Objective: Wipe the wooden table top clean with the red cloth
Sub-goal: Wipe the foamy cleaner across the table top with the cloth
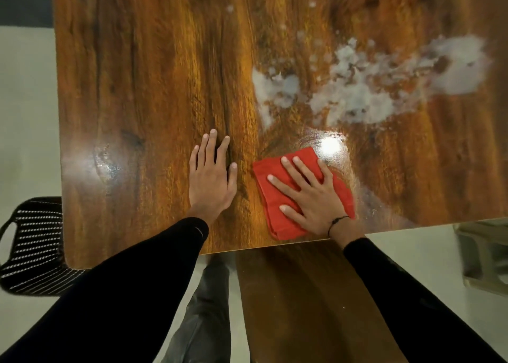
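Observation:
The glossy wooden table top (143,93) fills the upper view. A folded red cloth (270,214) lies near its front edge, right of centre. My right hand (308,195) presses flat on the cloth with fingers spread, covering its middle. My left hand (211,175) rests flat on the bare wood just left of the cloth, fingers apart, holding nothing. A wide patch of white foamy residue (357,90) spreads across the table beyond the cloth, toward the right. A faint smeared trace (379,208) shows to the right of the cloth.
A black mesh chair (33,247) stands at the table's front left corner. A dark wooden bench (302,302) runs under the front edge below my right arm. A pale stool or frame (483,255) sits on the floor at the right.

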`<move>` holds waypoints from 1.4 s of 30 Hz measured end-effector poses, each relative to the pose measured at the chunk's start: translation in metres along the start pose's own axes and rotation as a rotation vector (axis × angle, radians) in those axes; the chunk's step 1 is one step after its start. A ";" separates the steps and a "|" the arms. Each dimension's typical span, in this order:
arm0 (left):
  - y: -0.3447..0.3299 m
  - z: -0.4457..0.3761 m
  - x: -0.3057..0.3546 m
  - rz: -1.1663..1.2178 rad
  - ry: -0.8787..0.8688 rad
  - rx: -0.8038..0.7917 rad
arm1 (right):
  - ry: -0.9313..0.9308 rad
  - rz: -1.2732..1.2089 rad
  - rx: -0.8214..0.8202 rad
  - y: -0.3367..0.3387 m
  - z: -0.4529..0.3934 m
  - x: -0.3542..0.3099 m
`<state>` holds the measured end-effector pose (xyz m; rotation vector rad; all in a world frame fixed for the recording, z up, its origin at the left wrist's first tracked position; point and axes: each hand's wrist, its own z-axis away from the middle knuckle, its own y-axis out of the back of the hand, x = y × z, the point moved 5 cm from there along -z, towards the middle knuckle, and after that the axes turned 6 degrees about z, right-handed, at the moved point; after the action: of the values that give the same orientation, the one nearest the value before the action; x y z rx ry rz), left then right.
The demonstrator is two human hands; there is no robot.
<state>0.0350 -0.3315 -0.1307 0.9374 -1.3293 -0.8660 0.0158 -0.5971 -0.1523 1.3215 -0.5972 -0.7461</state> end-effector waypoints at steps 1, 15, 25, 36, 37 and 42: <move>0.000 0.000 0.000 -0.001 0.004 -0.002 | 0.006 0.007 -0.005 0.001 -0.001 0.010; -0.005 0.000 -0.005 0.078 0.047 0.006 | 0.314 0.017 0.037 0.016 -0.072 -0.009; -0.012 -0.001 -0.011 0.064 0.057 0.006 | -0.228 -0.059 0.056 0.023 -0.094 0.049; -0.015 0.000 -0.011 0.043 0.056 -0.027 | 0.032 -0.026 0.066 0.014 -0.092 0.003; -0.017 0.000 -0.012 0.044 0.058 -0.031 | 0.006 -0.022 0.059 0.012 -0.084 0.011; -0.019 -0.002 -0.015 0.037 0.057 -0.024 | -0.396 -0.076 0.041 0.024 -0.102 0.050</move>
<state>0.0364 -0.3252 -0.1536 0.9099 -1.2806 -0.8198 0.1284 -0.5693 -0.1463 1.2460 -0.8836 -1.0752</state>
